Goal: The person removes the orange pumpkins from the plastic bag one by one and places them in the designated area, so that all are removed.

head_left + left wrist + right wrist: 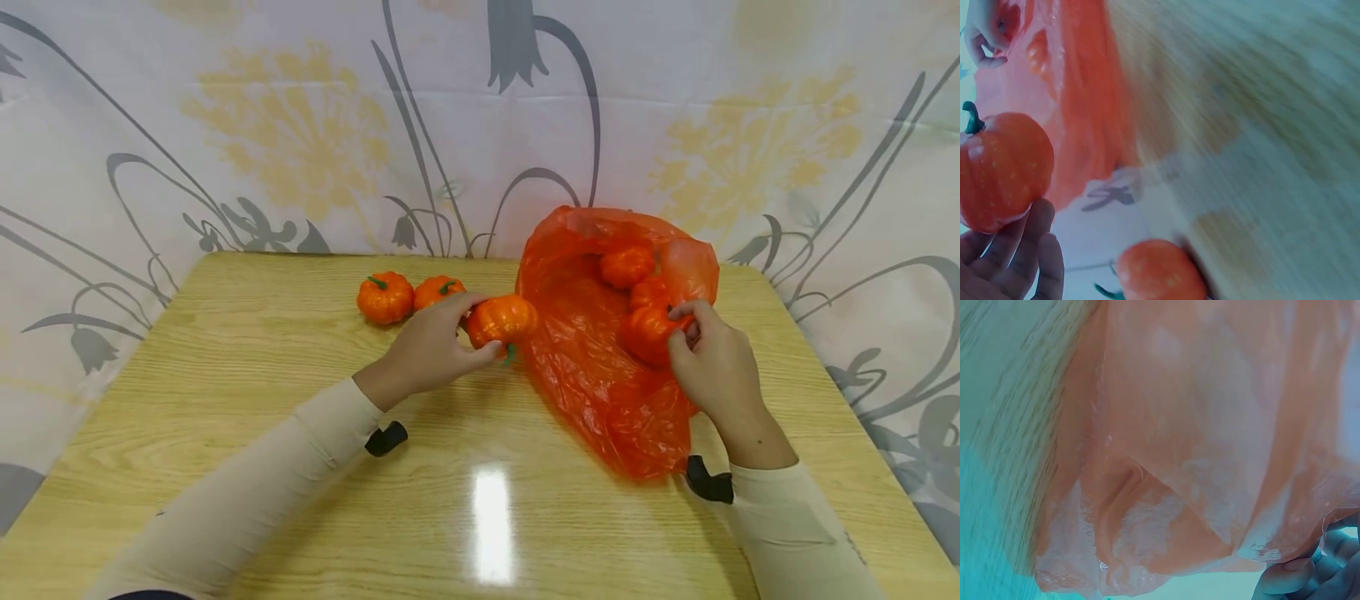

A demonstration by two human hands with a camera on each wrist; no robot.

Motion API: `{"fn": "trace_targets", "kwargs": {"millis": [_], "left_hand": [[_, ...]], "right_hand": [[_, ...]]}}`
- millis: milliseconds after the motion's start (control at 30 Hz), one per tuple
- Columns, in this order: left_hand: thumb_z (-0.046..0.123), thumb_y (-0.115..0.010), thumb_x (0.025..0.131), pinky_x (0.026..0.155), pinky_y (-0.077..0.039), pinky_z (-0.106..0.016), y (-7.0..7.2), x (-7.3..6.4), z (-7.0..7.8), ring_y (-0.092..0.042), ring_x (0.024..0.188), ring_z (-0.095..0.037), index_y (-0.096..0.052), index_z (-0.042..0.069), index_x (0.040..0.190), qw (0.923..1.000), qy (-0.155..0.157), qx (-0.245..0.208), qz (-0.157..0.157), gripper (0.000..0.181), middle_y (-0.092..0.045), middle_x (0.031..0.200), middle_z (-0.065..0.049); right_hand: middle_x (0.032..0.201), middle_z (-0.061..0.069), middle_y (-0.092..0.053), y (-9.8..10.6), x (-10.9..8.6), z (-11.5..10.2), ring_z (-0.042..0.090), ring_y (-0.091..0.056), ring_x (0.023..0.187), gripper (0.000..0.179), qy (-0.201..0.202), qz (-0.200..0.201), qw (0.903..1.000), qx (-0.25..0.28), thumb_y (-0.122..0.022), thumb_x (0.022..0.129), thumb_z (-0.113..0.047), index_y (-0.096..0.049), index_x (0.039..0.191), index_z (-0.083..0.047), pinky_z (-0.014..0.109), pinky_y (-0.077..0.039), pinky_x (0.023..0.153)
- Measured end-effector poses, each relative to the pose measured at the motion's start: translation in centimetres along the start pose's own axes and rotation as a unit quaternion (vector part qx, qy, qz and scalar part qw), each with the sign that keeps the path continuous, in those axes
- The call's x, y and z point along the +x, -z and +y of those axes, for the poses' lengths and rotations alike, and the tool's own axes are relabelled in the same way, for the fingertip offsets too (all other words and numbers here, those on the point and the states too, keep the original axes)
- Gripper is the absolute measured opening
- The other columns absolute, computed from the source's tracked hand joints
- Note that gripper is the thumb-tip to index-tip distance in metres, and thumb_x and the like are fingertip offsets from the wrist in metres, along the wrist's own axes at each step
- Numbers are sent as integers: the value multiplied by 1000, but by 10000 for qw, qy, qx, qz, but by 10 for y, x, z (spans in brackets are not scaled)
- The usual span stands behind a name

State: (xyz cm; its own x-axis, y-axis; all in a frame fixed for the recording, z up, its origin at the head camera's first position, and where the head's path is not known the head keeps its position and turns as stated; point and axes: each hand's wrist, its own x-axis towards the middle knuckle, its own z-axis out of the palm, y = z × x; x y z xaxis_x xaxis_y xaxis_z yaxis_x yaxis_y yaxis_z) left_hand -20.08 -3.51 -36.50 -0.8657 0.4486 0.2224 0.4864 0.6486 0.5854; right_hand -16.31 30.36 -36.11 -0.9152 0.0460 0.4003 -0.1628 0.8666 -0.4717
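Observation:
My left hand (431,348) holds a small orange pumpkin (504,320) with a green stem, at the left side of a thin red plastic bag (581,400). The left wrist view shows this pumpkin (1007,172) resting against the fingers (1025,256), stem pointing away from them. My right hand (716,367) pinches the bag's right edge; in the right wrist view its fingers (1288,578) are at the rim of the plastic. Inside the bag sit several more pumpkins, one (627,265) toward the back and others (648,329) near the right fingertips.
Two more orange pumpkins, a left one (386,297) and a right one (438,290), stand side by side near the back of the wooden table (262,392). A flower-patterned cloth (450,125) hangs right behind the table's back edge.

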Motion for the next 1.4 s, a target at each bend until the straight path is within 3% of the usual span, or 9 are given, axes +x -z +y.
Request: {"fn": "trace_targets", "kwargs": {"millis": [333, 633, 867, 1033, 1200, 1267, 1400], "left_hand": [[40, -68, 89, 77, -54, -33, 12, -22, -26, -65, 92, -25, -57, 9, 137, 9986, 488, -128, -182, 57, -69, 110, -4], [37, -61, 93, 76, -53, -32, 25, -34, -43, -63, 88, -19, -61, 10, 128, 9941, 919, -338, -460, 44, -69, 107, -3], [38, -60, 94, 75, -50, -32, 34, -45, -60, -60, 85, -20, -58, 9, 134, 9889, 1376, -225, -505, 50, -69, 108, -6], [39, -56, 97, 73, -48, -31, 41, -50, -69, -58, 82, -20, -57, 6, 135, 9871, 1491, -91, -585, 50, -68, 104, -8], [38, -54, 99, 67, -46, -30, 48, -53, -76, -55, 75, -18, -62, 8, 122, 9874, 1489, -70, -538, 39, -64, 89, -5], [38, -53, 99, 68, -46, -31, 49, -55, -80, -55, 75, -19, -63, 9, 118, 9873, 1503, -99, -501, 36, -63, 89, -5], [37, -50, 100, 73, -46, -31, 52, -57, -88, -56, 82, -20, -60, 7, 125, 9861, 1595, -144, -433, 40, -65, 96, -8]], "right_hand": [[63, 6, -49, -2, -2, 2, 12, -38, 45, 18, -29, -103, 9999, -28, -51, 92, -6, -61, 106, -3, 27, -32, 43], [64, 6, -49, -3, -2, 3, 13, -39, 45, 19, -61, -161, 9998, -60, -50, 92, -7, -61, 107, -3, 28, -32, 43], [64, 7, -49, -3, -1, 1, 14, -39, 46, 18, -22, -150, 9999, -60, -51, 92, -6, -61, 107, -3, 28, -32, 43], [64, 7, -50, -3, -1, -1, 15, -40, 46, 18, -42, -202, 9998, -61, -50, 93, -7, -61, 107, -2, 28, -33, 43], [65, 7, -49, -3, -1, -2, 15, -39, 47, 18, -40, -211, 9997, -67, -50, 93, -7, -60, 107, -2, 28, -32, 43], [64, 7, -49, -3, -1, -2, 15, -39, 47, 18, -30, -220, 9997, -71, -50, 92, -6, -60, 107, -2, 28, -32, 43], [64, 7, -49, -4, -1, -1, 15, -40, 47, 17, -29, -271, 9996, -77, -50, 92, -6, -60, 106, -3, 28, -32, 43]]}}
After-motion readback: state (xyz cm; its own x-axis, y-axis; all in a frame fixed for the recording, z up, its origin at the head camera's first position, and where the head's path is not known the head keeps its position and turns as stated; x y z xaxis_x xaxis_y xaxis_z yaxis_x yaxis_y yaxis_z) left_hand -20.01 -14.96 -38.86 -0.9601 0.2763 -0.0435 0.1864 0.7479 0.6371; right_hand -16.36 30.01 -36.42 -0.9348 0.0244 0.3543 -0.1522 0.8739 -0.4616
